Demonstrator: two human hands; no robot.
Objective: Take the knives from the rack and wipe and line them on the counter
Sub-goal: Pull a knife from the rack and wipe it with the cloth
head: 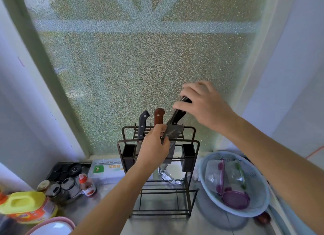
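Observation:
A black wire knife rack (pixel 191 196) stands on the counter under a frosted window. Two knives sit upright in it: one with a black riveted handle (pixel 143 124) and one with a brown wooden handle (pixel 158 116). My right hand (pixel 205 103) grips the dark handle of a third knife, a cleaver (pixel 172 131), tilted and part way above the rack. My left hand (pixel 154 147) is at the cleaver's blade, fingers pinched on its lower edge. Whether a cloth is in that hand is not visible.
A pale blue colander (pixel 259 208) with plastic containers and purple lids sits to the right. Left of the rack are a clear plastic box (pixel 105 169), a small red sauce bottle (pixel 86 184), spice jars (pixel 67 185), a yellow-capped jug (pixel 24 206) and a pink-rimmed basin (pixel 52 226).

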